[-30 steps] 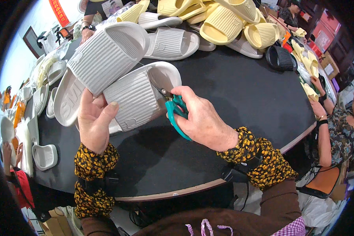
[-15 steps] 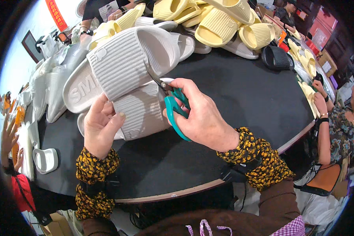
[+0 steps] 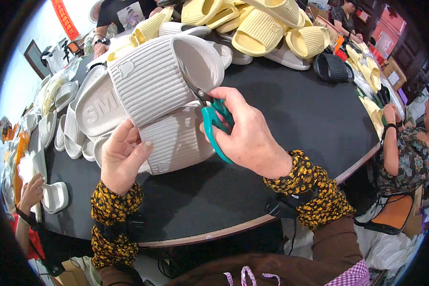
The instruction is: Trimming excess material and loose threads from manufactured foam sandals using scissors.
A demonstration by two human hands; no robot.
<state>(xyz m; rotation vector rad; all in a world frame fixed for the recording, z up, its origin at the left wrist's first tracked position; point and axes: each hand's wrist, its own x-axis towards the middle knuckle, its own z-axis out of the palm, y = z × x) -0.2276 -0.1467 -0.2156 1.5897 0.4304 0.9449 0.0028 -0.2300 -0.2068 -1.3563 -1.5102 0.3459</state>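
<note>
My left hand [image 3: 125,157] pinches the near edge of a light grey ribbed slide sandal [image 3: 150,78], tilted up in front of me. A second grey slide [image 3: 174,136] lies just below it, partly behind my fingers. In my right hand [image 3: 252,136] is a pair of scissors [image 3: 215,128] with teal handles, my thumb and fingers around the grips. Their dark blades point up and left, with the tips at the rear edge of the upper slide's strap. Whether they are cutting anything is too small to tell.
Yellow slides [image 3: 262,31] are heaped at the back of the dark table [image 3: 291,114], near a black slide [image 3: 332,68]. Several grey slides [image 3: 74,128] lie at the left. A co-worker's hand [image 3: 32,191] reaches beside a grey slide [image 3: 56,197]; other people sit at the right and back.
The held slide and scissors have shifted slightly right. Clear plastic bags at the left have moved away, showing more grey slides. The co-worker's hand at the left has come nearer the single slide.
</note>
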